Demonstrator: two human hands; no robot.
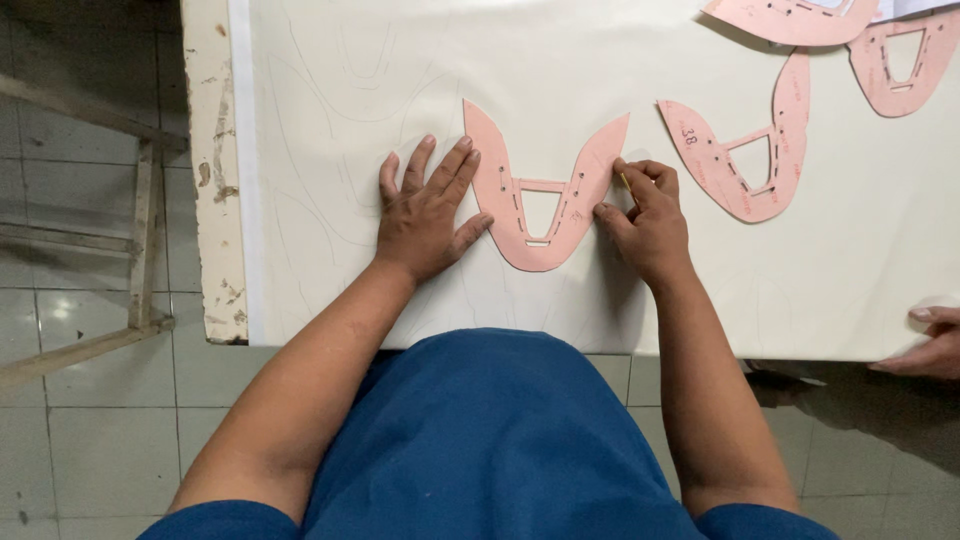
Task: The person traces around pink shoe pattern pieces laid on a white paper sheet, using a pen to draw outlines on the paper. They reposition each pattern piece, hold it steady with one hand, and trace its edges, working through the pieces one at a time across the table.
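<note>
A pink U-shaped card pattern [520, 215] with slots and a cut-out window lies flat on a cream sheet [560, 70] that covers the table. My left hand [425, 210] rests palm down with fingers spread, its fingertips touching the pattern's left arm. My right hand [645, 215] is closed around a thin yellow pencil [625, 181], whose tip sits against the outer edge of the pattern's right arm. Faint traced outlines show on the sheet to the left.
A second pink pattern [755, 160] lies right of my right hand, and two more [795, 20] lie at the top right corner. Another person's hand [925, 345] rests on the table's right edge. The table's worn left edge [210, 150] borders a tiled floor with a wooden frame [140, 230].
</note>
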